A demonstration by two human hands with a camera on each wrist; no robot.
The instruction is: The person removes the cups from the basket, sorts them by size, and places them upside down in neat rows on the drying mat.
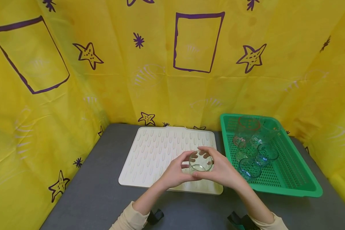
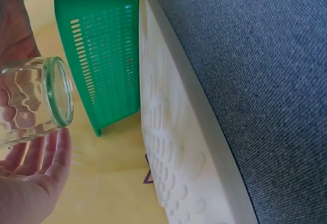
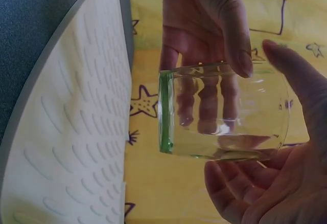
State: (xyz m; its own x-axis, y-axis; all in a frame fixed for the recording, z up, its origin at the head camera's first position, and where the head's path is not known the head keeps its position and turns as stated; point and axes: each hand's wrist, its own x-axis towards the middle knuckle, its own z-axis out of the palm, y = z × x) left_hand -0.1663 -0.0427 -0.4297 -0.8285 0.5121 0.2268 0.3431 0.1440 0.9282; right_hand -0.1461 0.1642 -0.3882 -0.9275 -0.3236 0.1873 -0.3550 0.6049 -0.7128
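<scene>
A clear, faintly green glass (image 1: pixel 201 165) is held up between both hands over the front right part of a white ridged drainer tray (image 1: pixel 155 156). My left hand (image 1: pixel 176 171) grips its left side, fingers and thumb curved round the wall. From the other side my right hand (image 1: pixel 222 167) holds it, thumb in front and fingers behind. In the right wrist view the thick green end of the glass (image 3: pixel 219 114) points towards the tray. The left wrist view shows that same end of the glass (image 2: pixel 36 98) apart from the tray surface.
A green perforated basket (image 1: pixel 300 179) stands right of the tray. Inside it are several glasses, among them a red-rimmed glass (image 1: pixel 248 126) and a blue glass (image 1: pixel 250 171). Yellow patterned cloth (image 1: pixel 161 83) hangs behind and beside the grey table (image 1: pixel 95 191).
</scene>
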